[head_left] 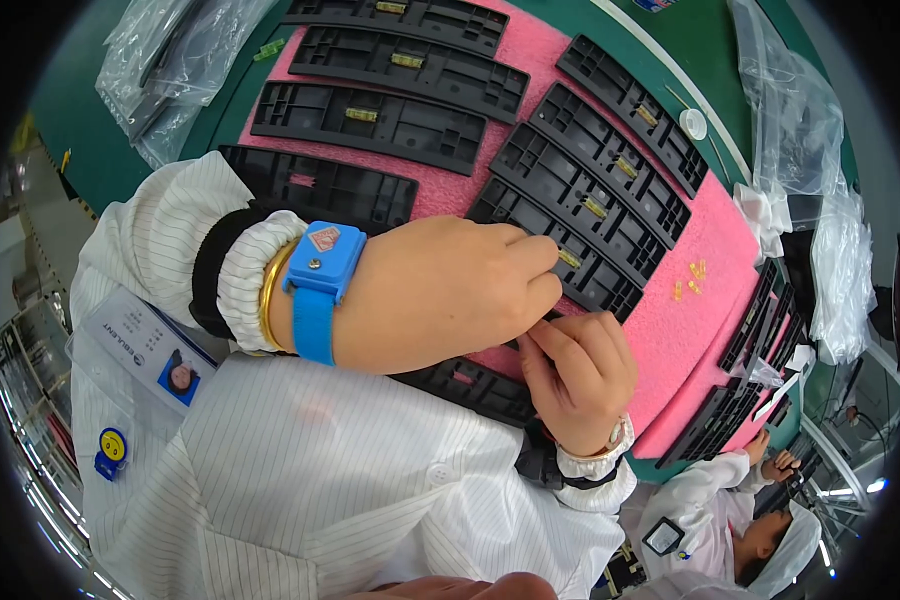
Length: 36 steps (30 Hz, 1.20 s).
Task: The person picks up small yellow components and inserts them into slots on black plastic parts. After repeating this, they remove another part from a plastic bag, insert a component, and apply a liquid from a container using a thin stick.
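Hands at work: Left hand (450,290), a blue strap on its wrist, meets right hand (582,375) over a pink mat (670,335), fingertips touching or nearly so
Grip: Left fingers curl inward, right thumb and fingers come together as in a pinch; what lies between them is hidden, so whether either holds anything cannot be told
Nearest panel: A black ribbed panel (490,392) lies below the left hand and just left of the right, partly covered by the left wrist and white sleeve (300,450)
Beyond the fingertips: Another black panel (610,290) sits just past the hands, a yellow-green tube (568,257) in it beside the left knuckles
Farther rows: More panels with tubes slant away in a left row (420,135) and a right row (660,197)
Open room: Mat stretches right of the right hand, where small yellow pieces (697,283) lie scattered
Edges: Dark parts (705,425) line the mat's right side; green table (660,45) shows beyond its far edge
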{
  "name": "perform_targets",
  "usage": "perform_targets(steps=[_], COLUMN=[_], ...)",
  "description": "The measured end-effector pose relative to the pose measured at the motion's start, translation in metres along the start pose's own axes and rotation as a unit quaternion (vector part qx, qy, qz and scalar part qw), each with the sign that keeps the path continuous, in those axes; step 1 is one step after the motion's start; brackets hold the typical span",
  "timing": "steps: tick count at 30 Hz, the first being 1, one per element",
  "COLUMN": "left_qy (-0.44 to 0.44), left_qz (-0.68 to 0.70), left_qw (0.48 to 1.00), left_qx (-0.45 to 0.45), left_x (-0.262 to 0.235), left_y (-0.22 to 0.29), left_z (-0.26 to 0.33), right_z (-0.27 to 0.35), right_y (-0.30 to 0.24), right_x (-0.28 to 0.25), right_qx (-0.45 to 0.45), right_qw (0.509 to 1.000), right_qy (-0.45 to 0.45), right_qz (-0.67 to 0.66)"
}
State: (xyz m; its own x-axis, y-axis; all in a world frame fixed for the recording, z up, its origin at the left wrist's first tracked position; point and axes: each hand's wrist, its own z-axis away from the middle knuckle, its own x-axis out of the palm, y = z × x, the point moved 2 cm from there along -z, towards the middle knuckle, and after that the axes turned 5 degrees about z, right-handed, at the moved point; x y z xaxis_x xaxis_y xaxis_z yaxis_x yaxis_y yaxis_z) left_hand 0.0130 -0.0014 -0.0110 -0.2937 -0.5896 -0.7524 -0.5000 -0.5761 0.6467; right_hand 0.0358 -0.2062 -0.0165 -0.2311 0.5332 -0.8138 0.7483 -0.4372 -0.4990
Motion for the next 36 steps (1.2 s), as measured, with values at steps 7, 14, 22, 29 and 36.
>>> perform_targets(steps=[7,14,22,29,36], left_qy=[0.01,-0.005,-0.014,-0.035,-0.034], left_qz=[0.004,0.01,0.03,0.04,0.045], left_qw=[1.0,1.0,0.999,0.998,0.998], left_qx=[0.001,-0.012,-0.009,-0.018,-0.015], left_x=[-0.0011,0.0002,-0.0055,-0.0047,-0.0038], left_y=[-0.0004,-0.0001,-0.0019,-0.0032,-0.0029], left_z=[0.0002,-0.0018,-0.0019,-0.0022,0.0], right_z=[-0.0023,-0.0001,-0.0024,-0.0019,0.0005], right_y=[-0.0041,-0.0032,-0.005,-0.0039,-0.0017], right_x=[-0.0007,0.0,-0.0003,-0.0006,-0.0006], right_qx=[0.025,0.038,0.052,0.062,0.073], right_qw=[1.0,0.999,0.999,0.997,0.997], right_qy=[-0.002,0.005,0.003,-0.002,-0.002], right_qz=[-0.009,-0.013,-0.015,-0.037,-0.03])
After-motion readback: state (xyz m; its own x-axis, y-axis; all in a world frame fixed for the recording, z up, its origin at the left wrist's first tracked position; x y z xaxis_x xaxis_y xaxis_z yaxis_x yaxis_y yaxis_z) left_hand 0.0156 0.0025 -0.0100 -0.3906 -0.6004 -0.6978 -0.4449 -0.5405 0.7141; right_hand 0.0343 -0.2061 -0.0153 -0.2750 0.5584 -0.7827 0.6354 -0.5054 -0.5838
